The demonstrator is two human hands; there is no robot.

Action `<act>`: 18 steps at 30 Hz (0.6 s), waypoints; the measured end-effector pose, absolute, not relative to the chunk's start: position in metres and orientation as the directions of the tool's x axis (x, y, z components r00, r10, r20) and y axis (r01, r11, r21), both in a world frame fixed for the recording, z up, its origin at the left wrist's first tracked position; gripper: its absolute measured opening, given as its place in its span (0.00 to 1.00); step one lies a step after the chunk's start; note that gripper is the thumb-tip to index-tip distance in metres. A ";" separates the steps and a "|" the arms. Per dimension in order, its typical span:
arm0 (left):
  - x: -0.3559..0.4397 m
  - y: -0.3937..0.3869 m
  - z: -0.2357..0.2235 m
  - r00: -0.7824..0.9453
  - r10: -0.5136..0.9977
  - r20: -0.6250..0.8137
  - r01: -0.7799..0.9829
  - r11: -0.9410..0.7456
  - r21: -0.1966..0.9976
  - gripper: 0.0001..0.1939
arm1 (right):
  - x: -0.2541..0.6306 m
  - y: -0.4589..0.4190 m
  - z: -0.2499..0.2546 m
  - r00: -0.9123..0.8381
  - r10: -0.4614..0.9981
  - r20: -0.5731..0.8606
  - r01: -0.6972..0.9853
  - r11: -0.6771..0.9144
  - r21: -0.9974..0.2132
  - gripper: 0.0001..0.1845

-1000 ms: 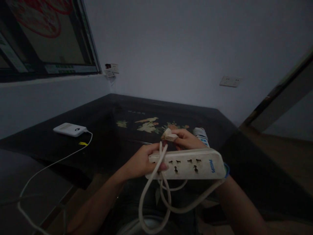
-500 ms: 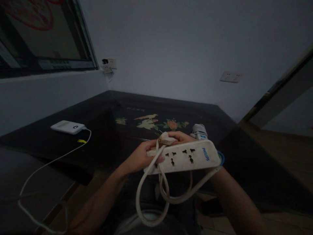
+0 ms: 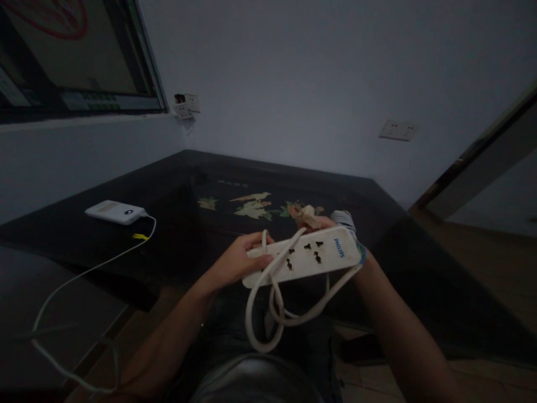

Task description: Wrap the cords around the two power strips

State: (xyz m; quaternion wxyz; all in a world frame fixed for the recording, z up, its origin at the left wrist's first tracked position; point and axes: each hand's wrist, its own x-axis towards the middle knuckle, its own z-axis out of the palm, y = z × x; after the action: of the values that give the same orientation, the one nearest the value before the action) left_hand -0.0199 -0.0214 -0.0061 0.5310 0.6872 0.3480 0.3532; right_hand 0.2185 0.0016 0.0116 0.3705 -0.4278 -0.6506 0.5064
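A white Philips power strip is held tilted above the front of the table, its sockets facing me. My left hand is closed round its left end, thumb on top. Behind the strip's far edge is my right hand, mostly hidden; its visible fingers are at the cord's plug, pinched there. The thick white cord crosses the strip and hangs below in loose loops. Just beyond the strip's right end lies a bundled grey cord.
On the dark table with its bird and flower picture, a white power bank lies at left, its cable trailing off the edge. A yellow scrap is beside it. Wall sockets are at back right, others near the window.
The plug has moved up and right, away from my left hand, with my right hand. The strip has shifted slightly left, and its cord loops hang higher.
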 end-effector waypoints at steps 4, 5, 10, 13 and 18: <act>-0.026 -0.018 -0.013 0.471 0.879 0.067 0.093 -0.125 0.988 0.20 | 0.239 0.014 0.018 -0.213 0.955 0.206 -0.008 0.210 -0.978 0.23; -0.027 -0.018 -0.015 0.459 0.886 0.058 0.083 -0.108 0.991 0.20 | 0.244 0.016 0.022 -0.162 0.952 0.261 -0.033 0.259 -0.965 0.24; -0.036 -0.016 -0.026 0.354 0.935 0.027 0.010 -0.033 0.999 0.21 | 0.274 0.017 0.033 -0.029 0.918 0.394 -0.006 0.394 -0.919 0.26; -0.045 -0.015 -0.029 0.316 0.947 0.049 -0.031 -0.042 0.999 0.21 | 0.290 0.016 0.033 -0.021 0.912 0.410 0.082 0.410 -0.908 0.27; -0.056 -0.016 -0.029 0.372 0.924 0.089 0.053 -0.117 0.992 0.22 | 0.305 0.013 0.038 -0.023 0.915 0.403 0.216 0.398 -0.892 0.31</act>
State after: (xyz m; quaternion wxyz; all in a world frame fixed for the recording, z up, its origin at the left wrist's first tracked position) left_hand -0.0563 -0.0165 -0.0286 0.5393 0.6286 0.3884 0.4039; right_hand 0.3051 0.0130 0.0383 0.5404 -0.4434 -0.6379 0.3231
